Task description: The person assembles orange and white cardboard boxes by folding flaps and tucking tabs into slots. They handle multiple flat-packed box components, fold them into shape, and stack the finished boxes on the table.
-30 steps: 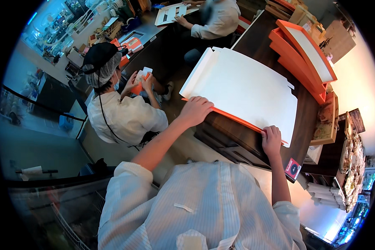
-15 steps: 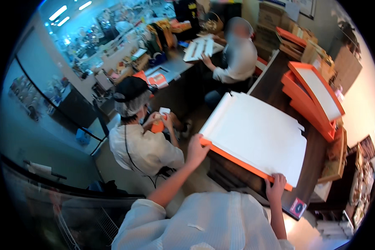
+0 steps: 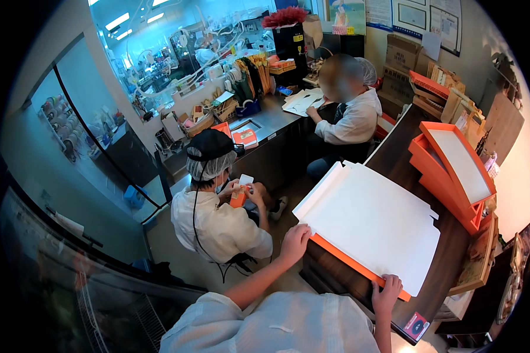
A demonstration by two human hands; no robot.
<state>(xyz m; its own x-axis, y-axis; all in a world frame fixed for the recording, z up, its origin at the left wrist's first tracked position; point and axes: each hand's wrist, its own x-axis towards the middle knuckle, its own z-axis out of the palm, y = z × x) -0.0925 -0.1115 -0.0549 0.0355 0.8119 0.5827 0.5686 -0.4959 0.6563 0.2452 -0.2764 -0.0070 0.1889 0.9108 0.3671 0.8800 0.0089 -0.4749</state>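
Note:
A large flat box blank [image 3: 371, 223], white on its upper face, lies on the dark brown table in front of me. Its near edge is folded down into an orange flap [image 3: 353, 265]. At the left end of that flap my left hand [image 3: 295, 243] holds the corner, fingers curled over the edge. My right hand [image 3: 387, 292] grips the right end of the same edge, with its fingertips on the white face and the thumb by the orange side. The blank's underside is hidden.
Orange box trays [image 3: 447, 170] are stacked at the table's far right, one tilted on top. A small pink-and-black card [image 3: 416, 325] lies at the near corner. One seated co-worker [image 3: 221, 217] handles a small orange box [image 3: 238, 197]; another [image 3: 353, 115] sits at the counter.
My view has tilted up, so the scene sits lower in the picture. Both hands stay on the blank's near edge. The far co-worker's white sheet has gone from raised to lying on the counter.

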